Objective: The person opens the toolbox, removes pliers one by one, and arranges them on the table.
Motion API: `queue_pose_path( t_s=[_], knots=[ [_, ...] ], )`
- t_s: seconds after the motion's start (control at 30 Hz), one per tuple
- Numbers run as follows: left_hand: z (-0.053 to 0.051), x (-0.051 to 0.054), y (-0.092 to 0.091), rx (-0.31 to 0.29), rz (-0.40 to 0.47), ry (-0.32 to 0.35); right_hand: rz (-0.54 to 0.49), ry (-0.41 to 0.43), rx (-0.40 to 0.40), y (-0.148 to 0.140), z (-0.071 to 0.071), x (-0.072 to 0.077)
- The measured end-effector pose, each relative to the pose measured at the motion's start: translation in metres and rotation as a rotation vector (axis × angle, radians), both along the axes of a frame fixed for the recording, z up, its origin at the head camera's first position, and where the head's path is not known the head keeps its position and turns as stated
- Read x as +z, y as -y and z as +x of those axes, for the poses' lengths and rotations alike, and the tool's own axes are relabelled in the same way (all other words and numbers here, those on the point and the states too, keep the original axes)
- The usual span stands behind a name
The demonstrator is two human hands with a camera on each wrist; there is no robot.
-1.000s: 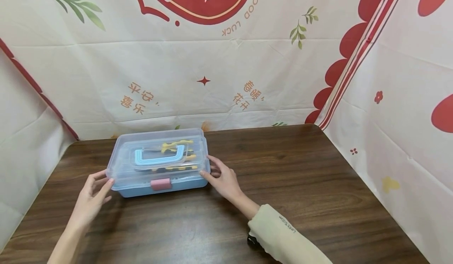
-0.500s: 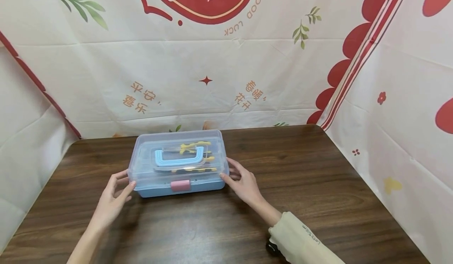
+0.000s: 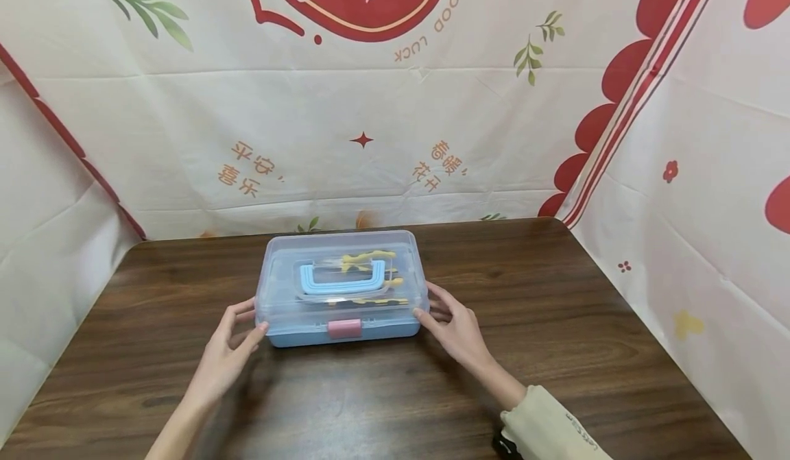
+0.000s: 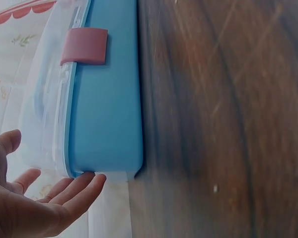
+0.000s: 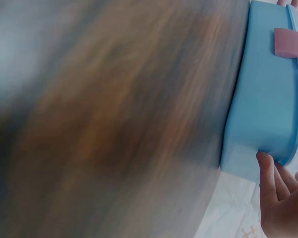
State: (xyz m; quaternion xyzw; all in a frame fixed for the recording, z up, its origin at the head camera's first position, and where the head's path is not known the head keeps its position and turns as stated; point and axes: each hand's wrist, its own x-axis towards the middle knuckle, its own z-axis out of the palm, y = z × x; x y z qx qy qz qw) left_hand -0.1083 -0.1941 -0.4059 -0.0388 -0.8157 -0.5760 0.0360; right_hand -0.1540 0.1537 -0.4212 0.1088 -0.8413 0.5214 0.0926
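A light-blue plastic storage box (image 3: 296,337) with a clear lid, a blue carry handle (image 3: 342,286) and a pink latch (image 3: 344,328) stands upright on the table. Through the lid show yellow-and-black pieces (image 3: 370,261), whose kind is unclear. My left hand (image 3: 225,354) touches the box's left end, its fingertips under the lid rim and thumb near the front corner. Against the right end rests my right hand (image 3: 459,330), thumb near the front corner. In both wrist views the fingers (image 4: 79,191) look fairly straight against the end walls. The lid is on.
The dark wood-grain table (image 3: 592,350) extends around the box on both sides and in front. A white printed cloth (image 3: 370,103) hangs close behind the table's back edge and along both sides. A black band (image 3: 507,445) shows below my right sleeve.
Both hands have moved the storage box rightward across the table, from the left part toward the middle. The hands keep their places at its two ends, and the lid stays down.
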Motion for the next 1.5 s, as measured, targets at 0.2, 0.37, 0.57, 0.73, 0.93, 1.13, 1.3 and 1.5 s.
queue_pose_path(
  t_s=[0.2,0.37,0.57,0.73,0.93,1.13,1.3,1.5],
  knots=[
    [0.006,-0.001,-0.011,-0.013,0.03,0.022,0.01,-0.006,-0.013,-0.016,0.005,-0.006],
    [0.011,-0.001,-0.019,-0.019,0.034,0.008,0.01,0.016,-0.012,-0.024,0.014,-0.003],
    [0.016,-0.001,-0.026,0.002,0.011,0.003,0.023,0.009,-0.011,-0.026,0.029,0.014],
    [0.022,-0.002,-0.031,0.007,0.011,0.007,0.035,0.001,-0.019,-0.026,0.04,0.026],
    [0.031,-0.003,-0.036,0.019,0.002,0.008,0.049,-0.052,-0.014,-0.034,0.044,0.016],
    [0.04,-0.002,-0.04,0.024,0.0,0.0,0.047,-0.046,-0.032,-0.047,0.043,-0.005],
    [0.047,-0.003,-0.043,0.018,0.022,0.0,0.031,-0.032,-0.037,-0.052,0.049,-0.007],
    [0.051,-0.004,-0.045,0.006,0.04,-0.02,0.032,0.005,-0.049,-0.054,0.055,-0.006]
  ],
)
